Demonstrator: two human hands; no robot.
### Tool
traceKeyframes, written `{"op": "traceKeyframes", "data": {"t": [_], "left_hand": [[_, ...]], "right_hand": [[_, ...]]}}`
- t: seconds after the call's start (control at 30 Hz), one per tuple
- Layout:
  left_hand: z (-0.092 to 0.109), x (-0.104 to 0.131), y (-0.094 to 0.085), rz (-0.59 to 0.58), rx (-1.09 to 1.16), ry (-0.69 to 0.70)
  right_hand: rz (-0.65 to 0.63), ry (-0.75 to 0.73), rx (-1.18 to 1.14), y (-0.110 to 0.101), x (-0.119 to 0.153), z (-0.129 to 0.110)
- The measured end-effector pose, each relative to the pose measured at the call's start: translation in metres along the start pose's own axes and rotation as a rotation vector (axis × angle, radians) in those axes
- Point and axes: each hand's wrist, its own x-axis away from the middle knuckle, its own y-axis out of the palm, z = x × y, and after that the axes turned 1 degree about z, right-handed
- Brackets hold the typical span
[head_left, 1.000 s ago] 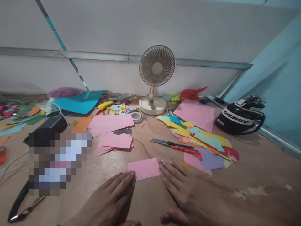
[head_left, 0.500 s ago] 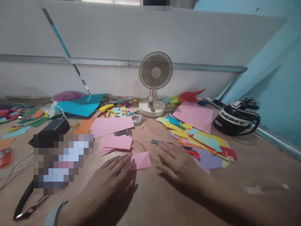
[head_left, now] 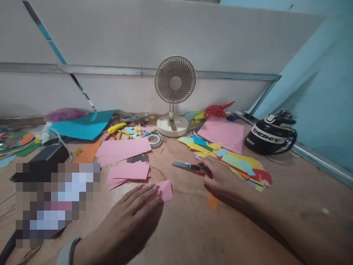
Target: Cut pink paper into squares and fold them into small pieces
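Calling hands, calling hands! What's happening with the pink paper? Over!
Left hand flat over small pink paper. Right hand on cutter. Colored paper scraps crowd close beside right hand.

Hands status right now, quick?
Left hand: open, fingers laid flat over the small pink paper.
Right hand: fingers curled at the handle of the utility knife; cannot tell whether the grip is closed.

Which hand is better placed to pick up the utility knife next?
Probably the right hand: it is at the handle of the utility knife, while the left hand lies over the small pink paper.
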Motion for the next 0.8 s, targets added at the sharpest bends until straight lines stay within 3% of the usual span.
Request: {"op": "traceKeyframes", "data": {"t": [0.23, 0.4, 0.57, 0.8], "left_hand": [[-0.002, 0.002, 0.003, -0.039, -0.013, 0.045], [-0.002, 0.001, -0.004, -0.08, -0.054, 0.039], [-0.011, 0.0, -0.012, -0.214, -0.018, 0.09], [-0.018, 0.007, -0.002, -0.323, 0.097, 0.072]], "right_hand": [[0.009, -0.046, -0.079, -0.001, 0.007, -0.02], [-0.004, -0.048, -0.101, -0.005, 0.007, -0.028], [-0.1, -0.075, -0.139, -0.01, 0.008, -0.03], [-0.268, -0.153, -0.168, -0.018, 0.013, -0.038]]}}
